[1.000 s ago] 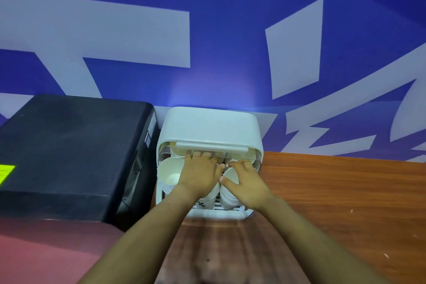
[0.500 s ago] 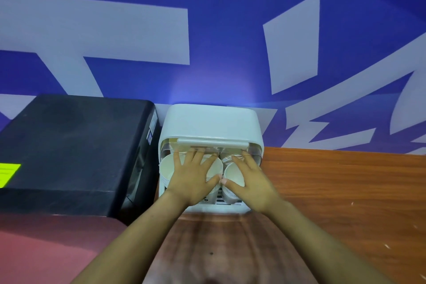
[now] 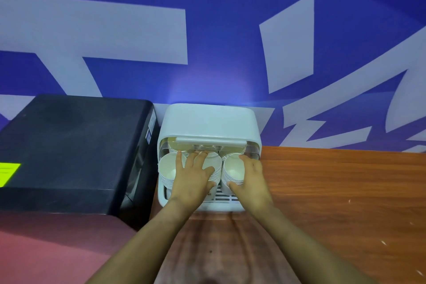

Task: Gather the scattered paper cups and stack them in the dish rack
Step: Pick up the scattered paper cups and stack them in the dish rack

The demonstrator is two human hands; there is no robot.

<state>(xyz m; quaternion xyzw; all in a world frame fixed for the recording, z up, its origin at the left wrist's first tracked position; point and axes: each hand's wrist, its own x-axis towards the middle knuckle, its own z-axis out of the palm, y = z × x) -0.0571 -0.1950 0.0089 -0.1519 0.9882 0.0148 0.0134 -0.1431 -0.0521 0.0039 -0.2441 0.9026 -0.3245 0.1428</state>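
A white covered dish rack [image 3: 208, 122] stands against the blue wall with its front open. Stacks of white paper cups lean inside it: a left stack [image 3: 167, 169], a middle stack [image 3: 213, 163] and a right stack [image 3: 234, 168]. My left hand [image 3: 193, 177] lies over the middle stack, fingers straight and spread, thumb at the stack's side. My right hand [image 3: 252, 180] cups the right stack from its right side, thumb under the rims. More cup rims show farther back under the lid handle [image 3: 211, 142].
A large black box [image 3: 69, 145] with a yellow-green label [image 3: 8, 174] sits tight against the rack's left side. A brown wooden table [image 3: 345, 203] stretches to the right and toward me. A reddish surface [image 3: 46, 249] fills the lower left.
Both hands have drawn back a little from under the lid. My right hand slid from the top of the right stack to its right side, uncovering the cup's mouth.
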